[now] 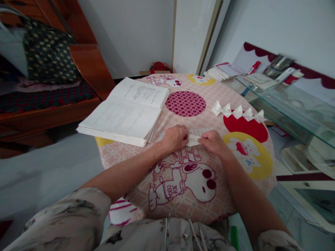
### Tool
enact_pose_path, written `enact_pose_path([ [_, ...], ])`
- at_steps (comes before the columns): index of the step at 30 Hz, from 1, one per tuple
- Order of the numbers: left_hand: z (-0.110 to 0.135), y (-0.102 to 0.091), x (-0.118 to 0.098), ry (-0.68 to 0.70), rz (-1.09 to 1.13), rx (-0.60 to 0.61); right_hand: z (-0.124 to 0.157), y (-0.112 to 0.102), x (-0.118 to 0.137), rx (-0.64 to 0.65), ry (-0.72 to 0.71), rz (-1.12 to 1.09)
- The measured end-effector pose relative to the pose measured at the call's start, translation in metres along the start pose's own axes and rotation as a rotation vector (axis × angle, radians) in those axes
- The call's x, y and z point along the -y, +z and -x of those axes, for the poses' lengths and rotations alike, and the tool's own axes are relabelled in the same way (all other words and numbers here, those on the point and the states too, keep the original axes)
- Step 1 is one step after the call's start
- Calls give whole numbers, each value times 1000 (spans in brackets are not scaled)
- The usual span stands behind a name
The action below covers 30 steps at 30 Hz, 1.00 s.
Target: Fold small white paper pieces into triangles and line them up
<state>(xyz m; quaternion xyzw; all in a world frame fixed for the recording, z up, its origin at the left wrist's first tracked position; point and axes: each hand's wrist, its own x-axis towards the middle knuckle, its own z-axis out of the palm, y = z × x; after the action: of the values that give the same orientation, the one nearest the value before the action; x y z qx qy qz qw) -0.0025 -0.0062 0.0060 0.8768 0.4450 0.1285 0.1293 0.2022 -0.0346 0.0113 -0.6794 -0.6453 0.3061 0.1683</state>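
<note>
A small folded piece of white paper lies low over the tablecloth between my two hands. My left hand has its fingers curled on the paper's left end, partly hiding it. On the right end, my right hand pinches the paper between thumb and fingers. Beyond my right hand stands a row of several folded white paper pieces with pointed tops. To the left of my left hand lies a thick open book with printed pages.
The round table wears a patterned pink cloth. A glass shelf carrying a red marker, metal bowls and papers adjoins its right side. At left is a wooden bench with a dark patterned bag.
</note>
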Motion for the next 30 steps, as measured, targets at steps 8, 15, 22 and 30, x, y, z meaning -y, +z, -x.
enact_pose_path([
  [8,0,-2,-2,15,3,-1,3,3,13,-96,-63,114],
  [15,1,-4,4,90,156,-29,7,-3,5,-59,-112,-38],
  [22,4,-15,9,163,350,-41,13,-10,1,-185,-167,-276],
  [30,1,-27,23,-57,572,-125,17,-13,3,-70,-320,-205],
])
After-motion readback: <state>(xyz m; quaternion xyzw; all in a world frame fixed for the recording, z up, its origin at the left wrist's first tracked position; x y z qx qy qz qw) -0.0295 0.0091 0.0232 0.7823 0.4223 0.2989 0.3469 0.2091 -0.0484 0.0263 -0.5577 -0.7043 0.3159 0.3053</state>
